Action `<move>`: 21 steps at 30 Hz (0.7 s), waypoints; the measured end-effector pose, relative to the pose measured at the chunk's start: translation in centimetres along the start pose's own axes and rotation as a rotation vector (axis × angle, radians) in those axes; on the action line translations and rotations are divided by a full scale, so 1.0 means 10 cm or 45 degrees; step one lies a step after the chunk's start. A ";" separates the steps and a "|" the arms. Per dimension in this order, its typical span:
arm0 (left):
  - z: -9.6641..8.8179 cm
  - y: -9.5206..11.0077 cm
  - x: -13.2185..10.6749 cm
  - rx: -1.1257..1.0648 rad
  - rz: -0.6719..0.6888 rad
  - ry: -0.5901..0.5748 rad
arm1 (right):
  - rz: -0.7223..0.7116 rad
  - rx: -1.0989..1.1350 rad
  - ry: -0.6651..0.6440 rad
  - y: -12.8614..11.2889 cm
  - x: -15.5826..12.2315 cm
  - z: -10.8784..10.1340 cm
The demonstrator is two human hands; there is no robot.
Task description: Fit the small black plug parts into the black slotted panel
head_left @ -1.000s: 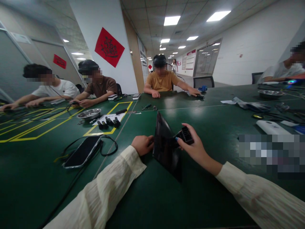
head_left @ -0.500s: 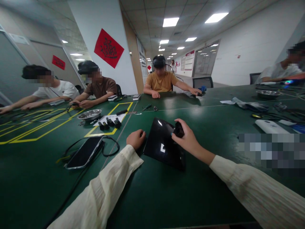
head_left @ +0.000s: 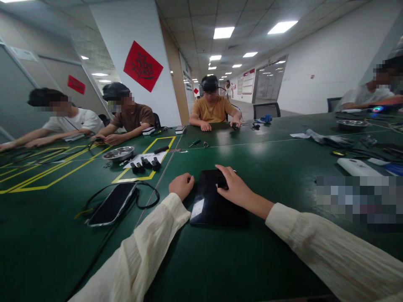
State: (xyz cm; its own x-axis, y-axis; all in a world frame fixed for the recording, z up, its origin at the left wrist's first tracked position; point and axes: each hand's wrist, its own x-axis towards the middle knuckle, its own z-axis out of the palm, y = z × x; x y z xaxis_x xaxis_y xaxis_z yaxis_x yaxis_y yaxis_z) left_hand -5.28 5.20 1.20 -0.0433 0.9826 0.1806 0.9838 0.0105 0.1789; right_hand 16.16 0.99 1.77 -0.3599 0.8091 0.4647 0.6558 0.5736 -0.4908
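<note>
Cream sleeves: both forearms reach in from the 2 lower corners over the green counter (head_left: 261,256) and slant towards each other.
Black panel: this glossy sheet (head_left: 217,212) is between the hands, flat or nearly so above the counter; exact contact is hard to tell.
Left hand: the left hand (head_left: 181,186) sits just beside the panel's left edge, knuckles up, its grip curled into a loose fist with nothing showing in it.
Right hand: the right hand (head_left: 235,188) comes over the panel from its right side, thumb on the near side and index finger stretched on the far side; this grip is bent round a dark block (head_left: 222,181).
In the way: hand and block cover the panel's far right part.
Phone: the phone (head_left: 113,205) lies left of the left hand, a black cable (head_left: 158,195) looping beside it.
Black fittings: a cluster (head_left: 146,162) stands by white paper inside yellow tape, near a metal bowl (head_left: 119,153).
White case: this (head_left: 359,170) lies well apart, to the right.
Green tool: it (head_left: 195,142) lies beyond the panel.
Co-worker: a person in a tan shirt (head_left: 212,111) sits at the far side.
</note>
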 end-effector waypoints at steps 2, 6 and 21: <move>0.01 0.00 0.00 0.003 0.012 0.000 | -0.014 -0.065 0.005 -0.03 -0.04 -0.01; 0.02 -0.01 0.02 -0.006 0.063 0.018 | -0.046 -0.478 0.174 -0.21 -0.21 0.01; -0.06 0.05 -0.06 0.007 0.022 -0.016 | -0.028 -0.535 -0.346 -0.69 -0.39 0.36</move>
State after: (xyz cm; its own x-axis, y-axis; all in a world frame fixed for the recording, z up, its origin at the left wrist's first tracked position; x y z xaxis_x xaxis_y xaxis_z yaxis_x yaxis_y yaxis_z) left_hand -4.85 4.55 1.75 -0.0241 0.9850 0.1711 0.9853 -0.0056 0.1707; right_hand 10.62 -5.70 0.70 -0.4997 0.8338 0.2349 0.8368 0.5347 -0.1176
